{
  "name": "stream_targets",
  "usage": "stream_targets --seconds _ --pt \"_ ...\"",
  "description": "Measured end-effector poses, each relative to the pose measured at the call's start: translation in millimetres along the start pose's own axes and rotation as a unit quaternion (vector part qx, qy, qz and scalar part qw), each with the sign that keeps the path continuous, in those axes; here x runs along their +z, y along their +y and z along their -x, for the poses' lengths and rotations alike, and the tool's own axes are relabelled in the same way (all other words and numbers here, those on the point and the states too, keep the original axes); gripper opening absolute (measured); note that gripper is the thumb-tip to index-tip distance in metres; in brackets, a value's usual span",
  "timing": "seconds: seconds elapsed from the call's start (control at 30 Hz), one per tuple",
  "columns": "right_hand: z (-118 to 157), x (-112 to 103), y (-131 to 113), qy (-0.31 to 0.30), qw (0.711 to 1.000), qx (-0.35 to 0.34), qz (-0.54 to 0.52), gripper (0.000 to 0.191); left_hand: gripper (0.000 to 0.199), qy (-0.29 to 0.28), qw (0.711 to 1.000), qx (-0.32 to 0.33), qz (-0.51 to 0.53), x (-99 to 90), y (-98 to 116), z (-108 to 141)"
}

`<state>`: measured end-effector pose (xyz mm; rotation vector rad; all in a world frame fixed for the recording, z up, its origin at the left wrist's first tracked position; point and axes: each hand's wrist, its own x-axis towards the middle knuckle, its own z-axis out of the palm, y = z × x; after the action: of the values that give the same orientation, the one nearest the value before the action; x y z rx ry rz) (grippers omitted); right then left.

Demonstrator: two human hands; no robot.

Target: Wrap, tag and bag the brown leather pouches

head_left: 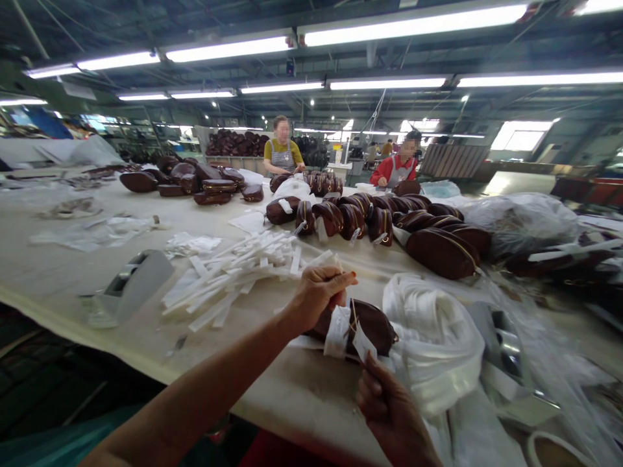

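The right hand (382, 395) has its thumb and forefinger pressed together on the lower end of a white tag (363, 344), with the other fingers curled in. The left hand (316, 295) is also closed, the tip of its thumb against the forefinger; what is between these tips I cannot tell. A thin pale cord (355, 311) runs upward from the tag, in the direction of the left hand.

Below the hands, a dark brown pouch (377, 324) lies on the table, with a white band (337, 332) around its middle. Its long axis goes from left to right, across the person's front, and the rounded right end points toward a bundle of white sheeting (438, 344) just beside it. The left end is partly covered by the left hand and wrist.

The table (282, 383) has a pale, slightly stained covering. On it are a loose heap of white strips (238, 269), a tape dispenser (134, 285) at the left and a second dispenser (509, 363) at the right. Farther away stand rows of brown pouches (357, 217). Behind them, two co-workers (283, 155) are at the far side. The room is a large workshop, with long tube lamps (233, 48) under a dark ceiling.
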<state>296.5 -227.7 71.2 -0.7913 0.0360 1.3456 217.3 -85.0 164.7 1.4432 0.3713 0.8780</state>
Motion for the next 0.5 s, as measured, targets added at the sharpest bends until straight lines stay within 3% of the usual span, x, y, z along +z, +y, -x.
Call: stream_targets --seconds 0.13,0.23,0.3,0.37,0.43,0.5 --pt "-5 -6 5 -0.019 0.997 0.028 0.075 0.051 0.030 -0.021 0.999 0.008 0.025 5.8 3 -4" --pt "-7 -16 3 0.026 0.982 -0.046 0.181 0.050 0.027 -0.047 0.998 0.008 0.028 9.2 8 -6" --pt "-7 -18 -6 0.059 0.949 -0.178 0.254 0.044 0.028 -0.067 0.998 0.010 -0.007 10.3 12 -6" --pt "-4 -11 -20 0.050 0.892 -0.309 0.325 0.038 0.032 -0.093 0.993 0.023 -0.071 10.7 18 -6" --pt "-1 6 -34 -0.005 0.840 -0.385 0.382 0.036 0.034 -0.121 0.981 0.051 -0.141 11.0 24 -5" --pt "0 30 -46 -0.078 0.815 -0.408 0.404 0.039 0.034 -0.135 0.960 0.101 -0.223 11.0 32 -4"
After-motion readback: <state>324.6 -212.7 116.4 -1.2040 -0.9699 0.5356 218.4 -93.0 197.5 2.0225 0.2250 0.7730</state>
